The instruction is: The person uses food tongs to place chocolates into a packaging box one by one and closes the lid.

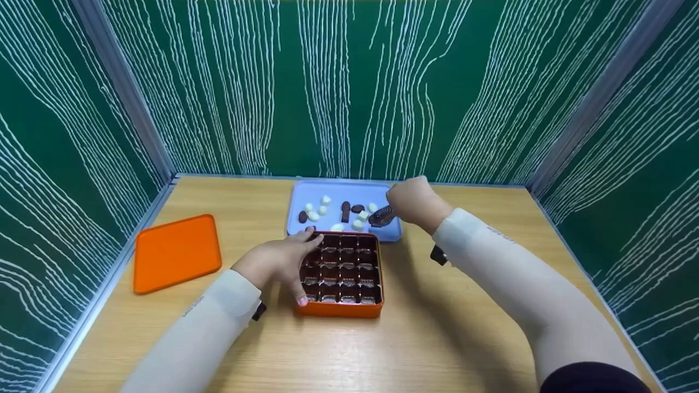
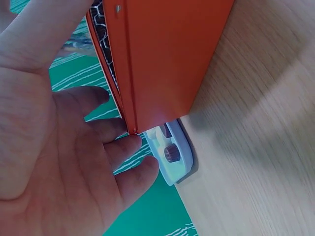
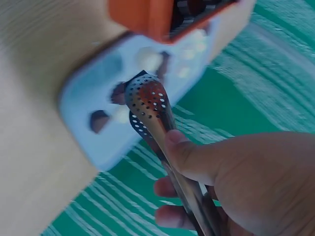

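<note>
In the head view my right hand (image 1: 418,204) grips metal tongs (image 1: 382,216) over the right part of a pale blue tray (image 1: 393,234). The perforated heads of the tongs (image 3: 147,98) show in the right wrist view, close to dark chocolates (image 3: 98,120); a dark edge shows at their tip, and I cannot tell if a piece is pinched there. Brown chocolates (image 1: 345,212) and white chocolates (image 1: 313,216) lie scattered on the tray. My left hand (image 1: 284,262) rests spread along the left side of an orange box (image 1: 341,310), whose brown divider insert (image 1: 339,267) has bare compartments.
An orange lid (image 1: 177,254) lies on the wooden table (image 1: 437,338) at the left. Green walls with white lines (image 1: 327,82) enclose the table at the back and both sides. The tray sits right behind the box, near the back wall.
</note>
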Tool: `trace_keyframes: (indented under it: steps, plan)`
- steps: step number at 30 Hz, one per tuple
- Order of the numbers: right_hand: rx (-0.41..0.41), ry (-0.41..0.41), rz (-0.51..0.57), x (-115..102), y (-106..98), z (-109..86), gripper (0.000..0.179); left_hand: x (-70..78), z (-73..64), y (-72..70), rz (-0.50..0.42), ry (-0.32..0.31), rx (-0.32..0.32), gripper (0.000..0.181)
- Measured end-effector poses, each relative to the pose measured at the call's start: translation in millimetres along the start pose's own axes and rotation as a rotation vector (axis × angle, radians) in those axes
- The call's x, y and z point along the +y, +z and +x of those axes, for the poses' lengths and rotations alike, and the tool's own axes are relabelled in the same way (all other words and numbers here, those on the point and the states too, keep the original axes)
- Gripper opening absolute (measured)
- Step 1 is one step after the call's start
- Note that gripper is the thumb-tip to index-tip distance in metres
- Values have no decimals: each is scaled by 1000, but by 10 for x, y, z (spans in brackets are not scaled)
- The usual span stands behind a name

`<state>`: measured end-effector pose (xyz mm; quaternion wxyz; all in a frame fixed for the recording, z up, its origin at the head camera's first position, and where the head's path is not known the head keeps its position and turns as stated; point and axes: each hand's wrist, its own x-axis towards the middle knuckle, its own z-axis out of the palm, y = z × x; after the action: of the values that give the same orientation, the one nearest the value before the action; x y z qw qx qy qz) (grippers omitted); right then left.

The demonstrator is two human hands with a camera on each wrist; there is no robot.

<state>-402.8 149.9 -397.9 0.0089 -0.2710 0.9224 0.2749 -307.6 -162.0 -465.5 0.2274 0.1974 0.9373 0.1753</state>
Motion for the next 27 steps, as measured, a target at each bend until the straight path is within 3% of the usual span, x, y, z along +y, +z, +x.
trace_keyframes:
  steps: [4,9,15,19,27]
  plan:
    - [53,-27,33,-28,-265,-197,33,13,-22,0,-26,-10,-1,158]
    - [40,-77,24,-181,-461,-326,41,24,-36,-2,-40,-21,-4,158]
    - [49,-145,-11,-338,-387,-299,48,25,-4,11,-36,-10,-7,158]
    - [43,-142,-65,-421,-351,-262,46,29,3,15,-31,-8,-11,157]
    - [-36,-168,-224,-628,-369,-149,48,35,3,10,-23,-20,-4,154]
